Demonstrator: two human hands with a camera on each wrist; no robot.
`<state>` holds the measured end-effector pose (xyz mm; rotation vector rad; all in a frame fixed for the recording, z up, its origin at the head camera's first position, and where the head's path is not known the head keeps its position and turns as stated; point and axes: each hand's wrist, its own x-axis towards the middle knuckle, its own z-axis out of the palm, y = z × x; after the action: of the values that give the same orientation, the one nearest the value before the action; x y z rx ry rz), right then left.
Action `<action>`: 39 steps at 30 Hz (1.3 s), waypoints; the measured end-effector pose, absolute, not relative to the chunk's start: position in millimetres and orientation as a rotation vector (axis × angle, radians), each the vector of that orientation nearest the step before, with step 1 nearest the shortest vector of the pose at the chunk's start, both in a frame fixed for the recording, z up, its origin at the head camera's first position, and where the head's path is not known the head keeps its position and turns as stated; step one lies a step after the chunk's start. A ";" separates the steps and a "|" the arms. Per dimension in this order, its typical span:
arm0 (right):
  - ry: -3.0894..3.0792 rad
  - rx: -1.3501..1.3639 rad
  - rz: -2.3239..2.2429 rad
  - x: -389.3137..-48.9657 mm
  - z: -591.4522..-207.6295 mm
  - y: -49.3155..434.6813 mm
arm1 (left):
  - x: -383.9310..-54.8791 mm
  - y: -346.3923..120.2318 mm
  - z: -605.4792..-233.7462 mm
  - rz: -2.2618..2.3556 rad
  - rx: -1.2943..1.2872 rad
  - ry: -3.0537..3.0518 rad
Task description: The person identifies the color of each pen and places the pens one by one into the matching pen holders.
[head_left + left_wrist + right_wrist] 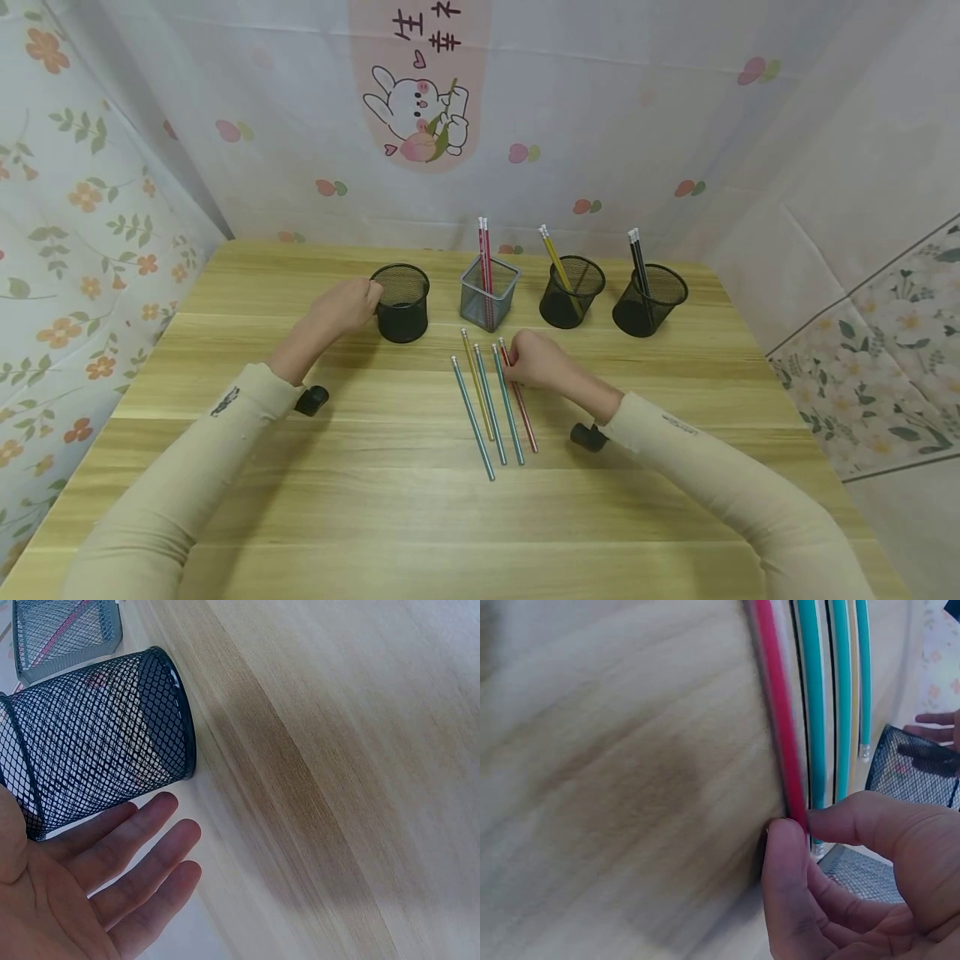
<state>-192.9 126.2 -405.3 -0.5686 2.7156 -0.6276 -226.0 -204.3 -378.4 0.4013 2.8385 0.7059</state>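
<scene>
Behind, cloth (pixel 300 100) reads "生"; the right hand (pixel 542 363) pinches a red pencil (pixel 781 712).

Wood-grain table (pixel 360 517), bearing | three round black cups (pixel 402 325) | square grey cup (pixel 476 307) | three teal pencils (pixel 472 417) | yellow pencil (pixel 478 387) | red pencil (pixel 523 412)

The left arm (pixel 198 467) slants forward from the lower left, ending in a left hand (pixel 348 306) whose fingers (pixel 146 896) lie loosely extended and slightly parted, palm showing. The right arm (pixel 720 471) angles inward from the lower right, bent near the bottom edge. At its end the right hand (pixel 543 360) pinches — thumb (pixel 862 817) against forefinger (pixel 787 859) — with other fingers curled behind.
</scene>
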 end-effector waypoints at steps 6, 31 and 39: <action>2.700 -0.477 -0.542 -195.3 -403.5 121.2 | -226.2 -204.4 -378.9 0.708 0.386 2.843; 2.643 -0.503 -0.619 -188.6 -394.4 141.1 | -226.4 -205.4 -378.0 0.593 0.486 2.843; 2.586 -0.487 -0.803 -186.2 -393.1 152.1 | -226.8 -204.0 -378.0 0.623 0.441 2.836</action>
<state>-186.2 152.1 -393.1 -0.4867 2.5865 -0.8033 -226.8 -204.0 -378.0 0.4409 2.8363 0.6234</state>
